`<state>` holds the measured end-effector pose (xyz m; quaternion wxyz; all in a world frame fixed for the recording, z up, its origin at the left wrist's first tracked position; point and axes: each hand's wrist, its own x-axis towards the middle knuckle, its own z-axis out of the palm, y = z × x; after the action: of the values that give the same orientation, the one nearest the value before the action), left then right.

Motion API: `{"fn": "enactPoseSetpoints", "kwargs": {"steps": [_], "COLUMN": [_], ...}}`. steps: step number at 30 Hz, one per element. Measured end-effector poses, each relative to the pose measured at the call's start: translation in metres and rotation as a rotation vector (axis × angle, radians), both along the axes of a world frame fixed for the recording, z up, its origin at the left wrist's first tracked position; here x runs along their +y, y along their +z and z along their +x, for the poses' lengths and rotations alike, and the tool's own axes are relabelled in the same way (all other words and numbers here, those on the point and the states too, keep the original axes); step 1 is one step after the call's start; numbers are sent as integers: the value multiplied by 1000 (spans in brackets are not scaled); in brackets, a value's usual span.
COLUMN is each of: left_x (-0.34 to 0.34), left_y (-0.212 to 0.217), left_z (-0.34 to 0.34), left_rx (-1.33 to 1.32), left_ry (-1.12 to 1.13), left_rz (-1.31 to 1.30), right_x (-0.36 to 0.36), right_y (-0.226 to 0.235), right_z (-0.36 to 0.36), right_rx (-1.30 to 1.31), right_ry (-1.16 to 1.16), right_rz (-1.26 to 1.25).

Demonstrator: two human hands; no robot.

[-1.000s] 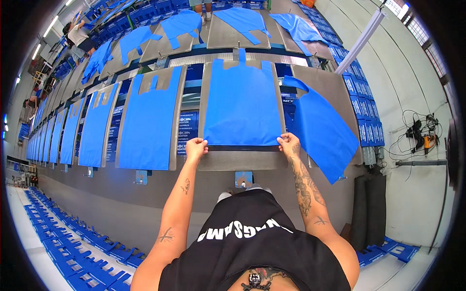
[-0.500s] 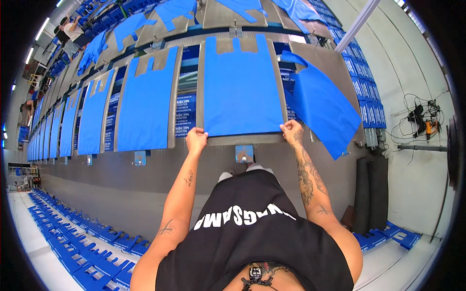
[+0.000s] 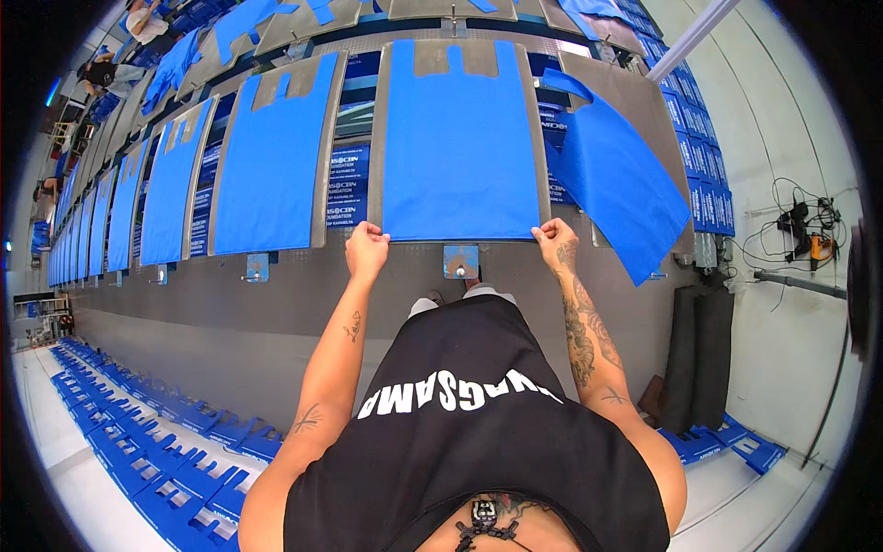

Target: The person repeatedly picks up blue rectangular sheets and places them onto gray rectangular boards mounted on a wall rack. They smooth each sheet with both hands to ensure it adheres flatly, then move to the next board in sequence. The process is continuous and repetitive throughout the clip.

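Observation:
A blue fabric bag (image 3: 460, 156) with cut-out handles lies flat on a grey board (image 3: 430, 61) in front of me, handles at the far end. My left hand (image 3: 368, 250) pinches its near left corner. At the near right corner my right hand (image 3: 557, 247) grips the same edge between thumb and fingers. The near hem runs straight between both hands, along the board's near edge. To the right, another blue bag (image 3: 621, 175) lies askew on its board, one corner hanging past the near edge.
Leftward runs a row of boards with flat blue bags (image 3: 276, 156). A blue metal bracket (image 3: 460, 261) juts out below my board. Stacked printed blue pieces (image 3: 346, 184) show between boards. Dark rolls (image 3: 696, 359) stand at right. Other people (image 3: 147, 23) are at far left.
The bag's near hem has come toward me, covering the bare strip of board that showed below it. Both hands still grip the corners. The whole view has shifted slightly.

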<state>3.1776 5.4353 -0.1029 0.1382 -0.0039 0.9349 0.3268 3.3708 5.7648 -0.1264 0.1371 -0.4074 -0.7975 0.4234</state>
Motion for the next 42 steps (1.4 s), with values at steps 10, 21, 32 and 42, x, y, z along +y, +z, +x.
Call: {"fn": "enactPoseSetpoints", "kwargs": {"steps": [10,21,32,42], "left_x": [1,56,91,191], "left_y": [5,9,-4,-10], "left_z": [8,-14,-32,-122], "left_rx": [76,532,430,472], "left_ry": [-70,-534,-649,-510], "left_rz": [-64,-258,-383,-363], "right_x": [-7,-13,-5,87], "right_y": [-8,25,26,15], "right_z": [7,-72,-117,-272], "right_rx": [8,-63,-249,43], "right_ry": [32,420,798,681], "right_rz": [25,725,579,698]}}
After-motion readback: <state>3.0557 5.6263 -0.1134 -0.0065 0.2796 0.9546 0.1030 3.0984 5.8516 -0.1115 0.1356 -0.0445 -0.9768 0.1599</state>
